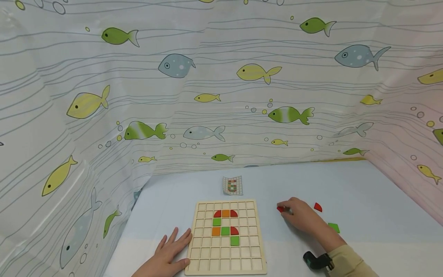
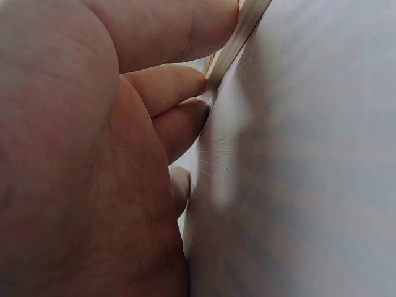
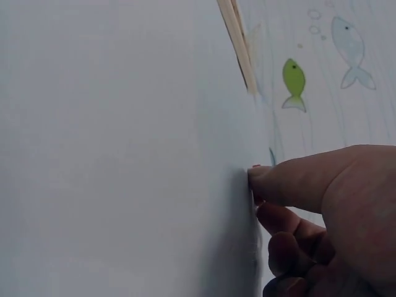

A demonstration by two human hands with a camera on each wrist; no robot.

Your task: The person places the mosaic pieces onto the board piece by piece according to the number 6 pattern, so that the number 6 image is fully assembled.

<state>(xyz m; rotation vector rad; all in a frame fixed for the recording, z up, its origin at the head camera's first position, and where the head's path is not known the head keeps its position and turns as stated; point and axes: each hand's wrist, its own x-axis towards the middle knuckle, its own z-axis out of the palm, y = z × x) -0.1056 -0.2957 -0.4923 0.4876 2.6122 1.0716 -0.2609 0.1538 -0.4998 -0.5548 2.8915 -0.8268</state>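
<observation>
While the left hand point(image 1: 169, 254) lies with its fingers spread and its fingertips against the left edge of the wooden grid board point(image 1: 225, 241), the right hand point(image 1: 304, 217) pinches a small red tile point(image 1: 280, 209) between thumb and fingers, to the right of the board and apart from it. The fingertips hide most of this tile, so its shape cannot be told, nor whether it touches the tabletop point(image 1: 155, 215).

Eight tiles lie in the grid. Its upper coloured row runs red quarter-round point(image 1: 217, 214), orange square point(image 1: 225, 213), red quarter-round; below the left end sits a green square point(image 1: 216, 222). Next comes a row of orange, green and red quarter-round, with one more green square under its right end.

Just beyond the board, a printed pattern card point(image 1: 232, 185) shows a similar figure that appears to close at the bottom, so the layout looks well past half done, with the lower left side and base seemingly left to fill. Beside the right forearm lie a loose red quarter-round tile point(image 1: 318, 207) and a loose green tile point(image 1: 333, 227), the latter partly covered by the arm.
</observation>
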